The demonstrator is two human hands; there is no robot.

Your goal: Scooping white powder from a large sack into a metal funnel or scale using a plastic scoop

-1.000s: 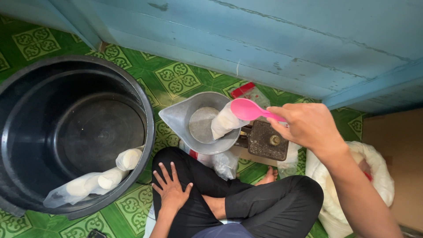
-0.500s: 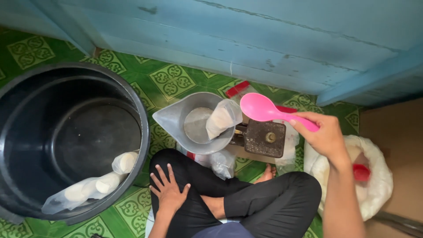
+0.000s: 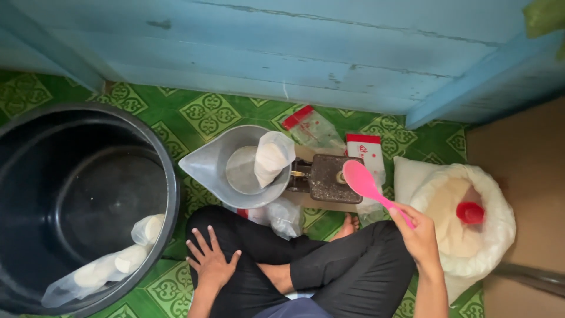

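Note:
My right hand (image 3: 419, 238) grips the handle of a pink plastic spoon (image 3: 365, 184), held in the air above a brown weighing scale (image 3: 326, 178). The scale's metal pan (image 3: 219, 168) carries a small clear bag of white powder (image 3: 271, 158). My left hand (image 3: 210, 264) rests flat, fingers spread, on my left knee in black trousers. At the right an open white sack (image 3: 491, 235) holds white powder with a red cup (image 3: 469, 212) in it.
A big black tub (image 3: 170, 194) at the left holds several filled clear bags (image 3: 120, 262). Empty clear bags with red strips (image 3: 312, 126) lie by the blue wooden wall (image 3: 294, 53). More plastic bags (image 3: 282, 217) sit under the scale on green patterned flooring (image 3: 212, 112).
My right hand has drawn the pink spoon away from the bag on the scale pan, rightward and down toward the sack. The left hand stays on my knee.

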